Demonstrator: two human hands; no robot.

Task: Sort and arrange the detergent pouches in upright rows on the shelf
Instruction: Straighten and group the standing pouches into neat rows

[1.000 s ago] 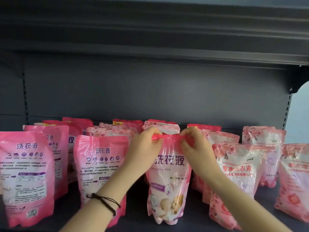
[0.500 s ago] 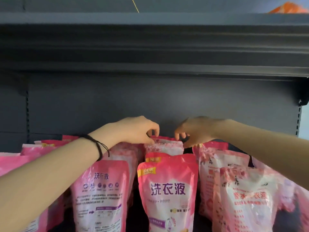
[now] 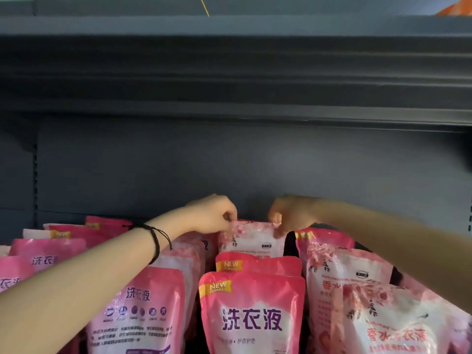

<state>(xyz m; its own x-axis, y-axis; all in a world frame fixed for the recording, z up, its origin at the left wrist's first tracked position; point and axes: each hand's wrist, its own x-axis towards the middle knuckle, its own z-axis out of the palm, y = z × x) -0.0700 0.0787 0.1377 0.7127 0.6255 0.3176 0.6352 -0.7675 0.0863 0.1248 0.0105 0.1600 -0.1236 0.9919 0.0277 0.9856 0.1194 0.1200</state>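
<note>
Both hands have left the near pink pouch (image 3: 251,315), which now stands upright at the front of the middle row. They have moved to the pale floral pouch (image 3: 251,241) at the far end of that row, near the shelf (image 3: 229,162) back panel. The left hand (image 3: 212,215) pinches its top left corner and the right hand (image 3: 291,217) its top right corner. This pouch is probably being lifted out for sorting.

Overhead runs a dark grey metal upper ledge (image 3: 229,72); above it a thin yellow cord (image 3: 204,6) slants, and an orange object (image 3: 454,10) pokes in at the far right.
</note>
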